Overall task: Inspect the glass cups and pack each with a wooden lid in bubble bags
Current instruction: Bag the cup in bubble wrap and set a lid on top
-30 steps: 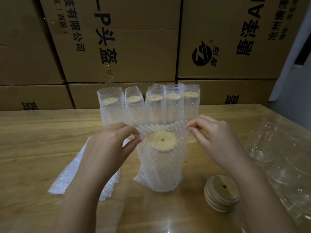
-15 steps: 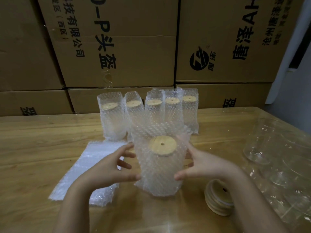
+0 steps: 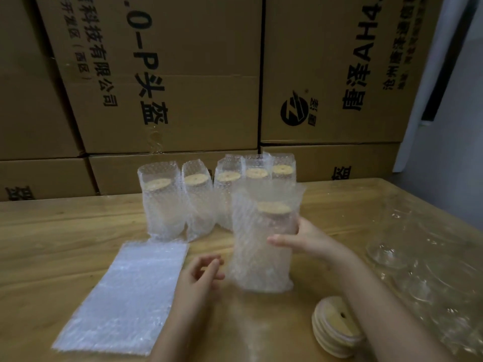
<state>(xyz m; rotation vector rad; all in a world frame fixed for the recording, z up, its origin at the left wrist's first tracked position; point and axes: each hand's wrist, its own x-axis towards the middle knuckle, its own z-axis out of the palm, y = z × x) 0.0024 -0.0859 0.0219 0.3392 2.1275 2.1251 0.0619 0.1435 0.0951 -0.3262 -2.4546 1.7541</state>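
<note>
A glass cup with a wooden lid (image 3: pixel 274 207) stands upright in a bubble bag (image 3: pixel 257 246) at the table's middle. My right hand (image 3: pixel 300 240) grips the bag's right side, thumb across its front. My left hand (image 3: pixel 201 273) hovers just left of the bag, fingers loosely curled, holding nothing. Behind stands a row of several packed cups (image 3: pixel 217 194) in bubble bags. A stack of flat bubble bags (image 3: pixel 125 296) lies at the front left. A pile of wooden lids (image 3: pixel 337 327) sits at the front right.
Several bare glass cups (image 3: pixel 418 262) lie at the right side of the wooden table (image 3: pixel 52 244). Stacked cardboard boxes (image 3: pixel 183 74) form a wall right behind the table. A grey floor shows past the table's far right corner.
My left hand has let go of the bagged cup and drawn back. My right hand has moved the cup away from me and to the right, towards the row.
</note>
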